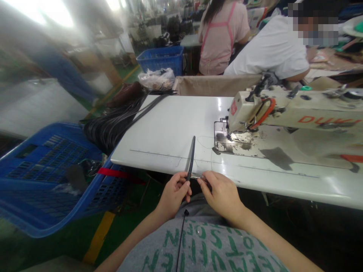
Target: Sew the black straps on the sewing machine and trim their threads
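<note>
My left hand (pixel 176 192) pinches the lower end of a narrow black strap (pixel 192 156), which stands up at a slight tilt in front of the table edge. In my right hand (pixel 219 190) are small metal thread snips (pixel 196 176), their tip touching or very near the strap just above my left fingers. My right fingers cover most of the snips. Loose threads lie on the white tabletop (pixel 167 128) beside the strap. To the right is a sewing machine (pixel 283 113), its needle area apart from both hands.
A blue basket (pixel 82 206) with a red strap (pixel 119 173) over its rim stands at the left. Many black strips (pixel 109 126) hang over the table's left end. Behind are a beige bin (pixel 210 86), another blue basket (pixel 161 56) and two people at work.
</note>
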Motion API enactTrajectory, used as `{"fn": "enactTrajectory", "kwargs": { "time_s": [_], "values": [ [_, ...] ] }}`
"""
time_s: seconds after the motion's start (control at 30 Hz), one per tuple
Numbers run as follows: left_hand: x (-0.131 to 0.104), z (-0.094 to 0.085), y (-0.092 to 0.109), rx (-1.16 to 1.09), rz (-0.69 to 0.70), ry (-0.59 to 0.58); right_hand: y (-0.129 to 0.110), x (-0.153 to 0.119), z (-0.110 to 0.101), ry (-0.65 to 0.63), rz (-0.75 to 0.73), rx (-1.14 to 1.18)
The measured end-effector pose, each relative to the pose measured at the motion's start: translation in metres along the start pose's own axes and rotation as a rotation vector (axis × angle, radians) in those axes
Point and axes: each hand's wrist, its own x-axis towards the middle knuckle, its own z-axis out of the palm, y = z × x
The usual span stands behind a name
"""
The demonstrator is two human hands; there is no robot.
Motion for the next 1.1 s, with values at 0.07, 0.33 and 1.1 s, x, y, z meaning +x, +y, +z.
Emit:
{"fn": "enactTrajectory", "kwargs": {
  "time_s": [0.07, 0.33, 1.1],
  "values": [
    [-0.0001, 0.0004, 0.0015, 0.005, -0.004, 0.009, -0.0006, 0.0001, -0.0002, 0.005, -0.003, -0.008],
    [-0.0013, 0.002, 0.0065, 0.028, -0.006, 0.012, -0.0004, -0.0002, 0.0013, 0.002, -0.021, -0.043],
    [0.0009, 0.0011, 0.0037, 0.071, 0.035, -0.015, -0.0015, -0.0005, 0.0027, 0.074, -0.139, -0.197]
  ]
}}
